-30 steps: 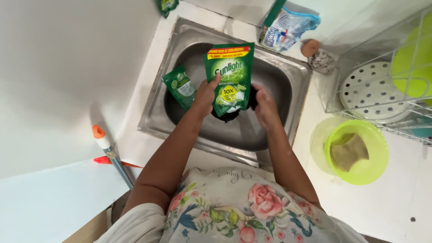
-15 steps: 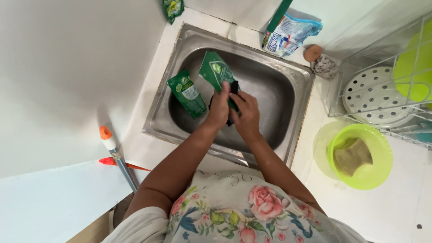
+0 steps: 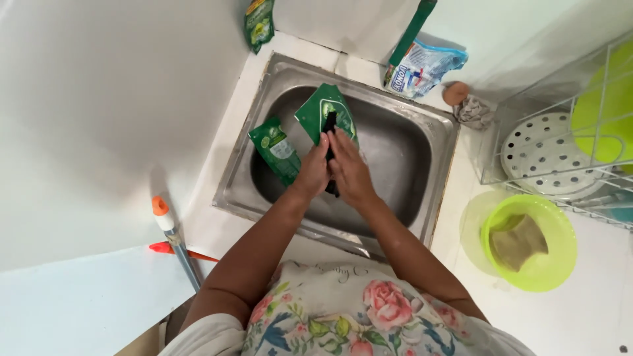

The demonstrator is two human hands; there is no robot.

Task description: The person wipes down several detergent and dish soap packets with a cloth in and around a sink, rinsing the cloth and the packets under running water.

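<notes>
— What's in the rectangular stainless-steel sink (image 3: 422,142)?

— Two glossy green plastic pouches: the small pouch (image 3: 275,148) leans on the sink's side wall, the larger pouch (image 3: 318,111) is propped against the back slope. Both hands are there, left hand (image 3: 312,173) and right hand (image 3: 351,173), fingers curled together around a dark slim object (image 3: 329,125).

— And on the white counter (image 3: 217,224)?

— One lime-green round plastic bowl (image 3: 557,270) holding a brown sponge (image 3: 517,241).

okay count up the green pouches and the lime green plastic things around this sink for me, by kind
Green pouches: 3 — one over the sink at both hands, one on the basin's left wall, one up the wall.
Lime green bowls: 1.
Lime green plates in the rack: 1.
Total: 5
</notes>
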